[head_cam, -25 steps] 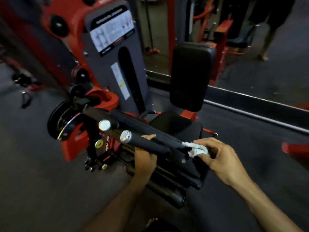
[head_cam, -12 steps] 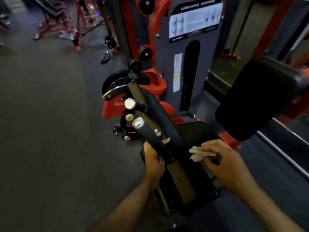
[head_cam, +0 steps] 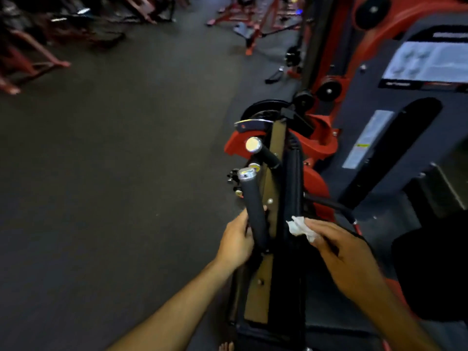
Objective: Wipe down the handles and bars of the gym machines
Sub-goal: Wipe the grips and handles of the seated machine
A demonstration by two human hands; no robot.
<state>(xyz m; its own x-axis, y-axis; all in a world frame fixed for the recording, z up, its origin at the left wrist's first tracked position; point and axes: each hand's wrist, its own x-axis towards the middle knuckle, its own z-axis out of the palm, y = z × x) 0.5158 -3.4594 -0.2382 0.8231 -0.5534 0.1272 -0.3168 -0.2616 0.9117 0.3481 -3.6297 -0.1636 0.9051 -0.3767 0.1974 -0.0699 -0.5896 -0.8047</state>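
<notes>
A red and grey gym machine (head_cam: 316, 138) stands in front of me with two black foam-covered handles ending in silver caps. My left hand (head_cam: 236, 239) grips the nearer handle (head_cam: 254, 209) low on its foam sleeve. The farther handle (head_cam: 267, 154) sticks out above it, untouched. My right hand (head_cam: 339, 247) pinches a crumpled white cloth (head_cam: 300, 228) and presses it against the black padded arm (head_cam: 293, 188) beside the handles.
The grey weight-stack cover (head_cam: 405, 122) with an instruction label rises at the right. A black seat pad (head_cam: 435, 269) lies at lower right. Dark rubber floor (head_cam: 114, 186) spreads to the left. Red machine frames (head_cam: 33, 59) and other equipment stand at the far back.
My view has swung left and closer, so the machine now sits at the right. My left hand keeps its grip on the handle. My right hand has slid the cloth slightly along the padded arm.
</notes>
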